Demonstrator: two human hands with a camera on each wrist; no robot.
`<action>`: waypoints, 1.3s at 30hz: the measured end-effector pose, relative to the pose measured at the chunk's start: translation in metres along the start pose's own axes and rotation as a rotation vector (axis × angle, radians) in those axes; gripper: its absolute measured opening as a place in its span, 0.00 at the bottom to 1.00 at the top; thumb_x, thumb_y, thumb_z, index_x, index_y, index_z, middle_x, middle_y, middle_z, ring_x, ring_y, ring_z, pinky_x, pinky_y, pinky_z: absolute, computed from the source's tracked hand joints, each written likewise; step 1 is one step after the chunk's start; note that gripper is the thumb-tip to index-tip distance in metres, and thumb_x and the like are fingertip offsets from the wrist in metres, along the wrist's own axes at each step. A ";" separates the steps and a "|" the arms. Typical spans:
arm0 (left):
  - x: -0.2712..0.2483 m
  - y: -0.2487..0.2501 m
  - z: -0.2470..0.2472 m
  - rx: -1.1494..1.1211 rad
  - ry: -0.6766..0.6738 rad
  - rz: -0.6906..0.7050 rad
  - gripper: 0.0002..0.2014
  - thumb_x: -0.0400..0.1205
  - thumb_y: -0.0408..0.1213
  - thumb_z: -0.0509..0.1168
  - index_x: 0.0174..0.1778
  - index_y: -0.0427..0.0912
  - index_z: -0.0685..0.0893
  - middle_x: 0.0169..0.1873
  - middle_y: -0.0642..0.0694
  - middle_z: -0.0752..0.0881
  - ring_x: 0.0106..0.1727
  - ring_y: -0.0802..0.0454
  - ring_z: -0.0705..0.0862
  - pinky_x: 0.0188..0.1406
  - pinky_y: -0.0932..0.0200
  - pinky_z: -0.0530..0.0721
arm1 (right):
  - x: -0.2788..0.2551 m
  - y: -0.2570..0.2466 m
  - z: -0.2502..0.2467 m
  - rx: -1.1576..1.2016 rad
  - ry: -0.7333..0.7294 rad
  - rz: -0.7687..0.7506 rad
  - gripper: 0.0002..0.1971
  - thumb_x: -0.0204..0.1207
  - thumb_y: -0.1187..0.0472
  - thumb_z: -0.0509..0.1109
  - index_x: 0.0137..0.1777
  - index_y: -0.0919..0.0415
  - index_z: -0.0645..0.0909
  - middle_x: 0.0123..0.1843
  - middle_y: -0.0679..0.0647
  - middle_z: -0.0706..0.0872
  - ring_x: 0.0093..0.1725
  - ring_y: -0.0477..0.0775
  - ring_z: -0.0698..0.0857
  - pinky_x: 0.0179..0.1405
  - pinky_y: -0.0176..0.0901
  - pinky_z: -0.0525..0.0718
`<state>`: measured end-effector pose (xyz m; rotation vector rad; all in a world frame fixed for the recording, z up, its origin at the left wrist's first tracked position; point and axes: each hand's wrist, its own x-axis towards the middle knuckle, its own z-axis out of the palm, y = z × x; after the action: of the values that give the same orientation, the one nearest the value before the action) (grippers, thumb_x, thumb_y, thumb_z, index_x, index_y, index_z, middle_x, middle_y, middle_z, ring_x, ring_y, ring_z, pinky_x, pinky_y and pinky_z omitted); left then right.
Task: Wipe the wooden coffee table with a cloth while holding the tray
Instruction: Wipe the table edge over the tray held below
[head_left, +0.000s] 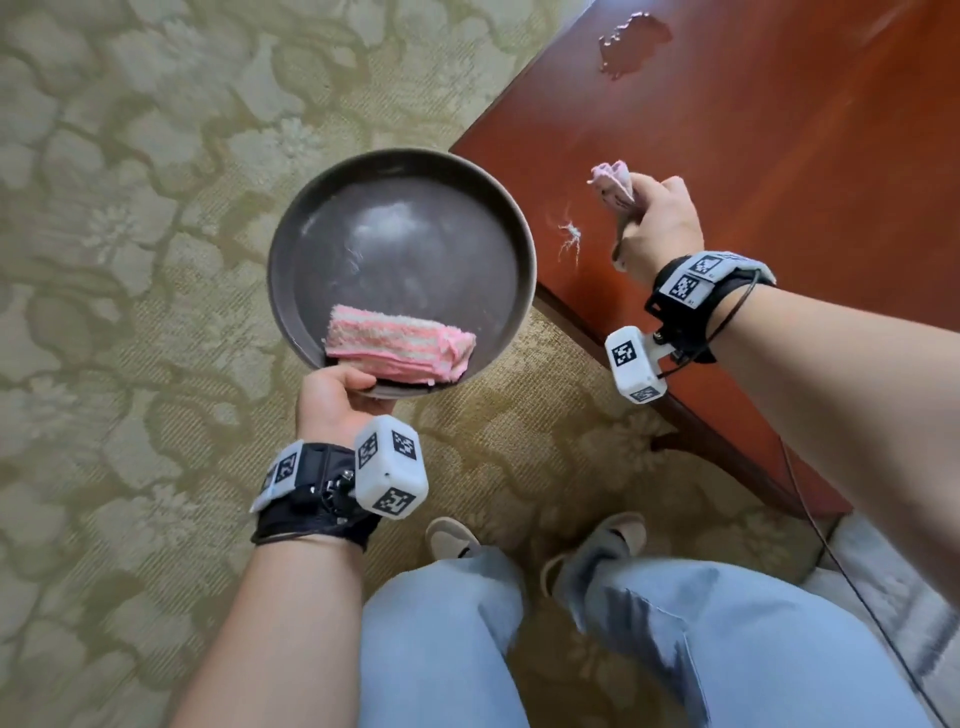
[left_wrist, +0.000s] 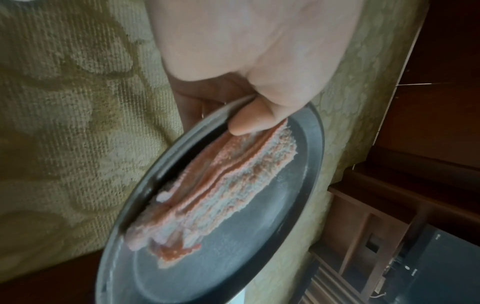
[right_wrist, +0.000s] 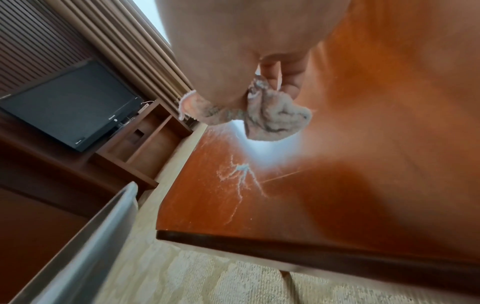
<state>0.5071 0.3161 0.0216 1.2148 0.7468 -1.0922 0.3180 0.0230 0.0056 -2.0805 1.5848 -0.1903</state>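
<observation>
My left hand (head_left: 332, 400) is gripping the near rim of the round tray (head_left: 291, 249), thumb over the edge and touching the folded pink towel (head_left: 400, 348) lying inside; I'm holding the tray out over the carpet (head_left: 130, 208), just beside the tabletop (head_left: 779, 156) corner. My right hand (head_left: 660, 223) is pinching a crumpled cloth (head_left: 613, 182), hovering above the tabletop, not yet touching it. A white smear (head_left: 569, 239) is sitting right beside that hand, a darker spill (head_left: 628, 44) farther back. I'd call this the approach before wiping. Next move: lower the cloth flat onto the smear and sweep, keeping the tray level.
</observation>
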 end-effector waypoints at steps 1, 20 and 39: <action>0.005 -0.002 -0.007 0.011 0.018 0.016 0.21 0.60 0.23 0.56 0.49 0.39 0.77 0.53 0.43 0.83 0.55 0.40 0.84 0.71 0.50 0.80 | 0.004 0.002 0.003 -0.004 -0.004 -0.013 0.26 0.74 0.68 0.64 0.66 0.40 0.81 0.53 0.50 0.73 0.51 0.56 0.81 0.50 0.50 0.86; 0.112 -0.088 -0.073 0.138 -0.140 0.117 0.16 0.65 0.26 0.50 0.48 0.37 0.74 0.45 0.37 0.83 0.45 0.37 0.83 0.44 0.48 0.83 | 0.075 0.006 0.044 -0.415 -0.121 -0.571 0.12 0.82 0.60 0.64 0.45 0.39 0.70 0.46 0.47 0.72 0.44 0.49 0.72 0.43 0.40 0.64; 0.130 -0.109 -0.032 0.363 -0.302 0.108 0.11 0.60 0.24 0.52 0.38 0.35 0.70 0.46 0.34 0.81 0.45 0.34 0.83 0.42 0.43 0.87 | 0.028 0.032 0.012 -0.270 0.094 -0.390 0.08 0.75 0.69 0.69 0.37 0.57 0.79 0.41 0.55 0.79 0.43 0.56 0.80 0.45 0.46 0.80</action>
<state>0.4516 0.3160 -0.1419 1.3350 0.2538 -1.3204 0.3039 -0.0049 -0.0255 -2.6168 1.2977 -0.2219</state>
